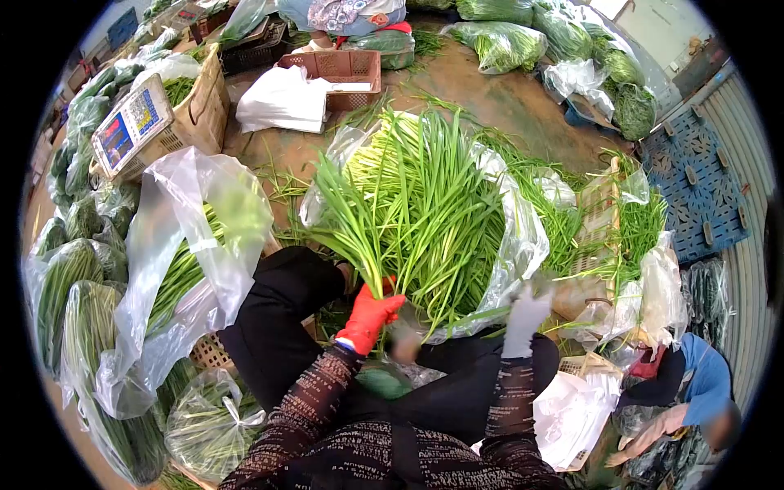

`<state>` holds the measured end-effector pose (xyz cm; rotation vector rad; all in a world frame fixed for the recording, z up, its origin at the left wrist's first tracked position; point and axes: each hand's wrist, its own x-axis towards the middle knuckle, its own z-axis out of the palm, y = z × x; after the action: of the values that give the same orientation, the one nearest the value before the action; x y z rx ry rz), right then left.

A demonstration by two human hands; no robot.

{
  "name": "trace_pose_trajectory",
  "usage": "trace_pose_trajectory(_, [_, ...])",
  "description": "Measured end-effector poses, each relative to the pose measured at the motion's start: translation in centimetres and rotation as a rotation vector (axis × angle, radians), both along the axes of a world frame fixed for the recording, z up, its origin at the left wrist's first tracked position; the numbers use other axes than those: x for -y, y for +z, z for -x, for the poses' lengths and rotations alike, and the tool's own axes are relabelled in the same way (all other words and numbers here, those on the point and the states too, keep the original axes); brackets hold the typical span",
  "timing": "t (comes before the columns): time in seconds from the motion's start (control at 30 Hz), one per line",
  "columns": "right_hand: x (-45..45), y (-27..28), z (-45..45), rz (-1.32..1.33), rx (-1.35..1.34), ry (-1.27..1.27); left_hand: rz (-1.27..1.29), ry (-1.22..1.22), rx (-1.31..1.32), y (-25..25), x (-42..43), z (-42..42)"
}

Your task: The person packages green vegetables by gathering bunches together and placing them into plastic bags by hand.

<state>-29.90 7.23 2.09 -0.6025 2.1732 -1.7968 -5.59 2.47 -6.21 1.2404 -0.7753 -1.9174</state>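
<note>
My left hand [371, 317], in a red glove, is closed round the stem ends of a bunch of garlic chives [359, 220]. The long flat leaves fan upward and to the left from the fist. In front of my knees lies a big heap of the same garlic chives [445, 220], resting on an opened clear plastic bag [523, 237]. My right hand [529, 317], in a pale grey glove, is raised at the lower right edge of the heap. Motion smears its fingers, so I cannot see whether they hold anything.
Filled clear bags of greens [90, 327] line the left side. A brown plastic crate [347, 73] and white bags [282, 98] stand beyond the heap. Another crate of chives [600, 220] is on the right, near a blue pallet [694, 180]. A co-worker [706, 380] bends at lower right.
</note>
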Motion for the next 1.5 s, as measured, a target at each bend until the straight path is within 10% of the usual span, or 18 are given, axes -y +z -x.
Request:
trace_pose_trajectory(0.27, [2.5, -6.0, -7.3, -0.563, -0.036, 0.589, -0.093, -0.177, -0.041, 1.1, 0.1, 0.3])
trace_pose_trajectory(0.47, [3.8, -6.8, -7.4, -0.405, -0.149, 0.558, -0.025, -0.292, -0.204, 5.3, -0.5, -1.4])
trace_pose_trajectory(0.6, [3.0, -3.0, -9.2, -0.107, 0.435, 0.615, -0.062, -0.312, -0.290, 4.8, -0.7, -1.4])
trace_pose_trajectory(0.9, [2.4, -5.9, -11.8, 0.010, 0.048, 0.885, -0.026, -0.269, -0.067, 4.2, -1.5, -1.1])
trace_pose_trajectory(1.07, [1.9, -4.5, -5.3, -0.134, 0.195, 0.259, 0.183, -0.208, -0.157, 7.7, -0.5, -3.1])
trace_pose_trajectory(1.27, [4.2, -7.4, -3.9, -0.766, -0.402, 0.444, 0.315, -0.170, -0.271, 4.2, -0.2, -1.9])
trace_pose_trajectory(1.37, [3.9, -8.6, -3.7, -0.701, -0.329, 0.413, -0.055, -0.131, -0.402, 5.0, -0.3, -2.2])
trace_pose_trajectory(1.5, [2.5, -9.6, -2.9, -0.067, 0.418, 0.100, -0.017, -0.110, -0.400, 4.5, 0.0, -2.0])
